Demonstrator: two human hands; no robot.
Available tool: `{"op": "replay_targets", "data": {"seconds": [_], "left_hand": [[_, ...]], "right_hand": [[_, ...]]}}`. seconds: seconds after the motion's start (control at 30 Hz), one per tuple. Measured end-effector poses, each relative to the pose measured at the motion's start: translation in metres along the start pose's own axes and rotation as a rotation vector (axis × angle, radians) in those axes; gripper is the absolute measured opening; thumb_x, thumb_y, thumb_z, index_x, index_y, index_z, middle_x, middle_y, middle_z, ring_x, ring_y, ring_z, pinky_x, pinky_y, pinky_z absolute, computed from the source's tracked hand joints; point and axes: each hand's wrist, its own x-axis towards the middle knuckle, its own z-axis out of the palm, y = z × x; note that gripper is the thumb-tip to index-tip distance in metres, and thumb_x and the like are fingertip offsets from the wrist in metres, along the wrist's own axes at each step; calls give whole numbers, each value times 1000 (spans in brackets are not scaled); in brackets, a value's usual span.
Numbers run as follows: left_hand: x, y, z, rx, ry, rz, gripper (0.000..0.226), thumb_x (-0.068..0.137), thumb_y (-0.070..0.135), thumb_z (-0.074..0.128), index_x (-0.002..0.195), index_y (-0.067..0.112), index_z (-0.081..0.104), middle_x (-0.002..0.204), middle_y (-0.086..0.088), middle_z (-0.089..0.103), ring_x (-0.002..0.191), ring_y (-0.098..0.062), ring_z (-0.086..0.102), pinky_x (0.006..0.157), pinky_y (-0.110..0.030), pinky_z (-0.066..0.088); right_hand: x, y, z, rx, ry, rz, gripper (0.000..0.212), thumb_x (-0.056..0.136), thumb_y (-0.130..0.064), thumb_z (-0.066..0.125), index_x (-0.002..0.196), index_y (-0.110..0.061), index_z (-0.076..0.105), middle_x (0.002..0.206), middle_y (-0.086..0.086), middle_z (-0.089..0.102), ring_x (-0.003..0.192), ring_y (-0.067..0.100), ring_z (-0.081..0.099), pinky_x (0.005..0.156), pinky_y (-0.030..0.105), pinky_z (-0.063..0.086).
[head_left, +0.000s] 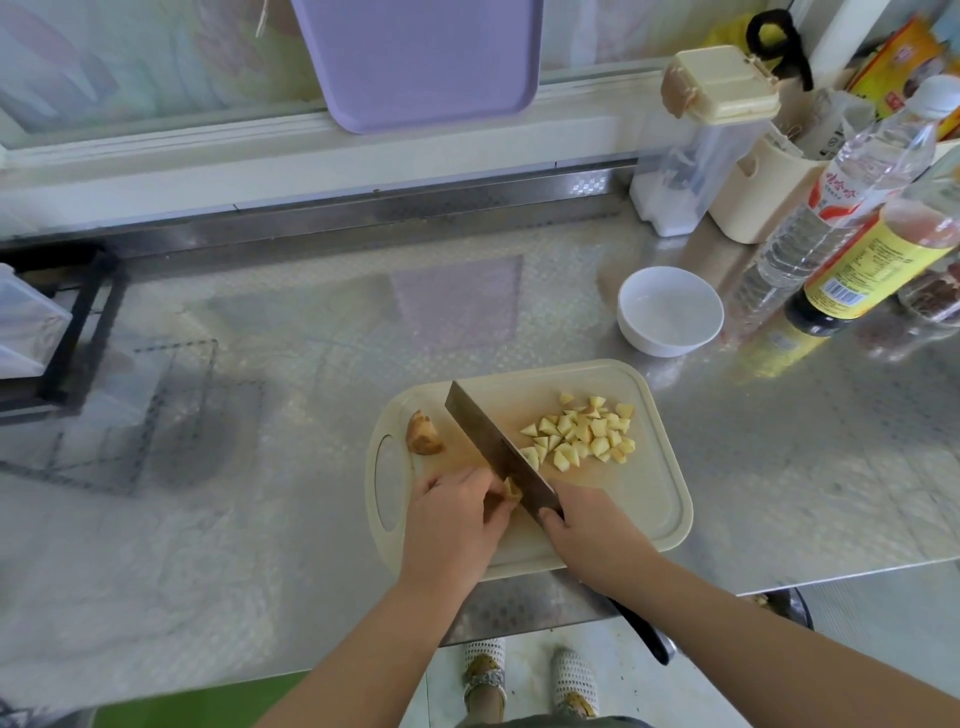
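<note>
Lower centre: the left hand (452, 514) pinched a pale fruit piece (511, 490) on the beige plastic board (649, 499); the right hand (587, 530) gripped a broad steel cleaver (493, 441).

Bare forearms (363, 649) run to the left hand (452, 514) and right hand (587, 530). The person wears white mesh slippers (574, 680) with yellow-brown patterned toe pieces. Dark olive clothing (545, 722) shows at the bottom edge.

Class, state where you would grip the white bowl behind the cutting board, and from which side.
Pinch the white bowl by its near-left rim, coming from above: it stands upright with its mouth open, and bottles crowd its right side.
</note>
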Motion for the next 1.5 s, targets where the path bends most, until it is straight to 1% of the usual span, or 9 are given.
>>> {"op": "replay_targets", "data": {"seconds": [0.13, 0.27, 0.33, 0.47, 0.67, 0.83, 1.13, 1.3, 1.5], "left_hand": [[4, 2, 0, 0, -15, -16, 13, 86, 47, 63, 86, 34, 62, 87, 18, 67, 83, -4, 59, 89, -25, 32], [11, 3, -1, 34, -34, -23, 12, 85, 46, 62, 90, 36, 58, 89, 18, 64, 85, -3, 58, 96, -25, 32], [16, 6, -2, 39, -44, -19, 17, 84, 45, 62, 98, 38, 55, 90, 19, 63, 87, -3, 59, 99, -26, 34], [22, 10, -2, 60, -85, -28, 32, 80, 53, 60, 108, 39, 55, 98, 20, 62, 94, -5, 57, 97, -28, 33], [23, 11, -1, 94, -111, -9, 21, 84, 46, 61, 103, 38, 62, 103, 18, 62, 93, -7, 57, 93, -26, 29], [29, 0, -13, 24, -252, 64, 20, 86, 36, 66, 106, 34, 64, 105, 16, 64, 96, -7, 59, 94, -30, 44], [21, 5, -11, -40, -166, -28, 17, 83, 37, 72, 95, 25, 67, 93, 9, 67, 84, -11, 61, 84, -35, 51], [21, 5, -8, -55, -158, -44, 17, 84, 34, 72, 97, 24, 67, 94, 8, 69, 84, -11, 63, 82, -34, 53], [19, 4, -5, -85, -140, -54, 17, 84, 34, 72, 96, 23, 69, 93, 8, 69, 84, -11, 63, 78, -33, 53]], "right_hand": [[3, 9, -1, -4, 101, 47, 16, 103, -27, 42, 102, -18, 56, 85, 1, 61, 77, 17, 61, 74, 37, 55], [3, 18, -10, -46, 83, 11, 19, 102, -27, 43, 86, -24, 51, 76, -3, 57, 68, 10, 55, 58, 24, 41], [3, 19, -13, -45, 72, -1, 18, 102, -27, 43, 87, -24, 52, 77, -3, 58, 69, 9, 55, 57, 21, 38], [2, 19, -17, -15, 84, 1, 18, 102, -26, 45, 92, -16, 57, 80, 1, 62, 74, 14, 58, 65, 26, 44], [0, 20, -22, -13, 98, 4, 18, 101, -26, 45, 88, -18, 54, 78, 1, 61, 72, 15, 58, 71, 34, 50], [-5, 19, -23, -30, 57, -6, 18, 102, -26, 44, 89, -19, 55, 81, 3, 63, 74, 17, 60, 72, 36, 53], [-10, 12, -11, -36, 27, -26, 19, 102, -27, 43, 88, -18, 53, 82, 3, 61, 76, 19, 59, 73, 38, 51], [-9, 12, -5, -33, 24, -8, 20, 102, -26, 43, 84, -21, 50, 74, -1, 56, 67, 15, 54, 62, 30, 43], [-5, 10, -2, 22, 6, 20, 19, 101, -25, 43, 89, -15, 54, 78, 2, 59, 69, 17, 57, 65, 32, 48]]}}
